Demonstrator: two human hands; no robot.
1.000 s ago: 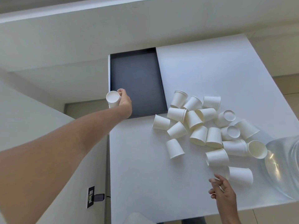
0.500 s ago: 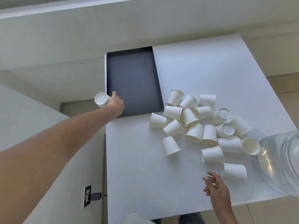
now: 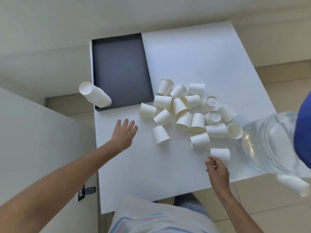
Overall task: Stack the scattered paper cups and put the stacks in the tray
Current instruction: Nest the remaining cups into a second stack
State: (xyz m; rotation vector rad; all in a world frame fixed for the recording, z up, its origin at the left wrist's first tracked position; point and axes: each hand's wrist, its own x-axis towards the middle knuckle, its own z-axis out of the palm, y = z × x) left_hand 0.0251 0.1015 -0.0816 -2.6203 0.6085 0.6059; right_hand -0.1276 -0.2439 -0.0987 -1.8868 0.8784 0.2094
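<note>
Head view: a white table [image 3: 193, 52] carries a dark, shallow tray [image 3: 120, 69] set at its far left corner. One stack of paper cups [image 3: 95, 95] stands in the tray's near left corner, upside down with the flat base uppermost, leaning out past the tray's left edge; no hand touches it. The left hand [image 3: 124, 133] is above the bare tabletop, just near of the tray and left of the loose cups, palm down with fingers straight and spread, holding nothing. Whether it touches the table surface cannot be determined. The scattered paper cups [image 3: 185, 110] lie in a loose cluster right of the tray, around the middle and right of the table; most rest inverted or on their sides, several touching, and a few are nested in short stacks. One single cup [image 3: 161, 135] stands inverted slightly apart at the cluster's near left. The right hand [image 3: 217, 169] is at the near right of the table, fingers loosely curled, just beside a cup lying on its side [image 3: 220, 153]; contact with that cup cannot be confirmed and the hand grips nothing visible. A large clear water bottle [image 3: 269, 142] with a blue cap [image 3: 303, 132] occupies the right edge of the view, partly over the table's right corner. A wall socket with a plug [image 3: 86, 190] shows below the table's left side.
</note>
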